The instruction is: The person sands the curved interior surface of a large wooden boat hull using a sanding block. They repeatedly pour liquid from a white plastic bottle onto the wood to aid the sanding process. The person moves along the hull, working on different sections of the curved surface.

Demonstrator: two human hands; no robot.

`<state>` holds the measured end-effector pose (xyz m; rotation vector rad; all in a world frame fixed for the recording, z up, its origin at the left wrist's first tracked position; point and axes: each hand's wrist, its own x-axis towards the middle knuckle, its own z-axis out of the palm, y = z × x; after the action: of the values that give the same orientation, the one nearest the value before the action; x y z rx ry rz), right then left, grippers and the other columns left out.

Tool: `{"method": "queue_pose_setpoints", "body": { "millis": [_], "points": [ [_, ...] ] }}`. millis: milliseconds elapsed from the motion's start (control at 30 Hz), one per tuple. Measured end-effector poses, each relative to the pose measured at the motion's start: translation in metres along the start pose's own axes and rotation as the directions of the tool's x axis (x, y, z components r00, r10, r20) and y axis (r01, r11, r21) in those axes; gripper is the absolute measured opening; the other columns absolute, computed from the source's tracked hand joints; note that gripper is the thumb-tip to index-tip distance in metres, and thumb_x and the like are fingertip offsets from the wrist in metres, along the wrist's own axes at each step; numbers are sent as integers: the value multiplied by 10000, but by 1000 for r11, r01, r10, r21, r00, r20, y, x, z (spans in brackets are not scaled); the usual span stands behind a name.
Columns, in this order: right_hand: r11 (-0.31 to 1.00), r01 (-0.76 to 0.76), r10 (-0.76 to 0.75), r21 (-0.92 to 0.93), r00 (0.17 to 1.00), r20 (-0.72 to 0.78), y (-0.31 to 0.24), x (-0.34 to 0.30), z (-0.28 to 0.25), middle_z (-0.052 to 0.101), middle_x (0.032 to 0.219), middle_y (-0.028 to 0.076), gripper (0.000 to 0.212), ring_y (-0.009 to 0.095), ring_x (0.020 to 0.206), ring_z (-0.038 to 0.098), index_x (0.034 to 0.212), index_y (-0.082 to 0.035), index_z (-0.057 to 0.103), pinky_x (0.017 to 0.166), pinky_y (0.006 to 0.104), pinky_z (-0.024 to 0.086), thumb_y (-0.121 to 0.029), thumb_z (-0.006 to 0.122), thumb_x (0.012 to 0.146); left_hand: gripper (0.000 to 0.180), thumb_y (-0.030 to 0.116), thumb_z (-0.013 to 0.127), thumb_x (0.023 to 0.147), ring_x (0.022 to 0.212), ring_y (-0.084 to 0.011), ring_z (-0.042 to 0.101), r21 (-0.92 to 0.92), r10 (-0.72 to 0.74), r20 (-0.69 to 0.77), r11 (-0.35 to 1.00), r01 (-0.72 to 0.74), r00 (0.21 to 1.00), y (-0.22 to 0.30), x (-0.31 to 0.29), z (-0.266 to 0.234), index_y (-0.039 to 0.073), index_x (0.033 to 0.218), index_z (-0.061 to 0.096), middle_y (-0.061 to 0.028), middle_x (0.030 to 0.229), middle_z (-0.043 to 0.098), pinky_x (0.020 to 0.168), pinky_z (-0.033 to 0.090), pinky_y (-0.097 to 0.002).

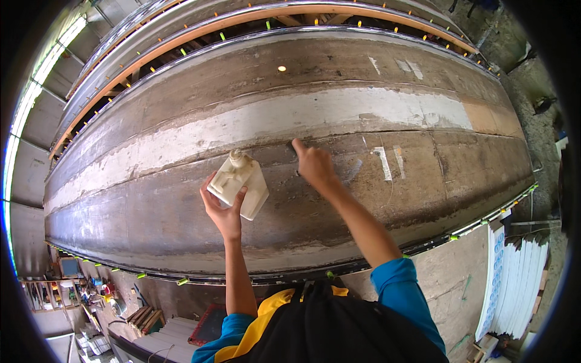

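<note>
My left hand (224, 209) grips a white, angular plastic container (245, 184) with a rounded neck or knob on top, the thumb on its near side. It is held above a long, worn brown panel (290, 218). Right of it, my right hand (315, 164) is closed, its index finger reaching to the seam below the long white strip (315, 112). A small dark edge (293, 146) shows beside those fingers; what they hold is mostly hidden.
Yellow and green clips line the panel's far rail (315, 27) and near edge. White sheets (514, 287) stack at lower right; stacked boards (145, 319) and shelved tools (54, 290) lie at lower left. White patches (382, 163) mark the panel's right part.
</note>
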<state>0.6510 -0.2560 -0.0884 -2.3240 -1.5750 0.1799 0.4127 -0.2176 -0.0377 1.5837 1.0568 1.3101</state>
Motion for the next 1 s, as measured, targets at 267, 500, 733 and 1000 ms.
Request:
{"method": "queue_pose_setpoints", "body": {
  "millis": [267, 500, 733, 1000],
  "points": [
    [981, -48, 40, -188, 998, -48, 76, 13, -34, 619, 637, 132, 485, 266, 580, 629, 1193, -161, 478, 518, 375, 488, -89, 593, 727, 681, 100, 797, 623, 1079, -242, 479, 20, 40, -45, 999, -40, 998, 19, -22, -7, 11, 1186, 424, -140, 1162, 484, 938, 381, -367],
    [846, 498, -527, -191, 838, -146, 49, 20, 16, 509, 496, 31, 364, 170, 444, 522, 1125, -210, 535, 497, 337, 476, -13, 495, 822, 680, 121, 803, 624, 1044, -242, 494, 83, 66, -103, 995, -58, 992, 15, -32, 2, 6, 1183, 434, -135, 1118, 508, 921, 375, -355],
    [975, 212, -212, -68, 977, 4, 91, 5, -41, 458, 487, 14, 304, 110, 380, 411, 1079, -147, 547, 343, 207, 344, 1, 470, 825, 668, 102, 796, 631, 1042, -227, 495, 12, 48, -102, 999, -47, 994, 18, -37, 4, 9, 1183, 431, -134, 1118, 505, 907, 396, -351],
    [841, 407, -470, -356, 876, -109, 51, -32, 1, 487, 497, 24, 199, 126, 385, 433, 978, -141, 517, 359, 247, 379, -40, 526, 806, 663, 93, 790, 636, 1049, -230, 493, 31, 75, -127, 997, -72, 989, 28, -40, 10, 6, 1183, 427, -141, 1134, 497, 912, 396, -353]
  ]
}}
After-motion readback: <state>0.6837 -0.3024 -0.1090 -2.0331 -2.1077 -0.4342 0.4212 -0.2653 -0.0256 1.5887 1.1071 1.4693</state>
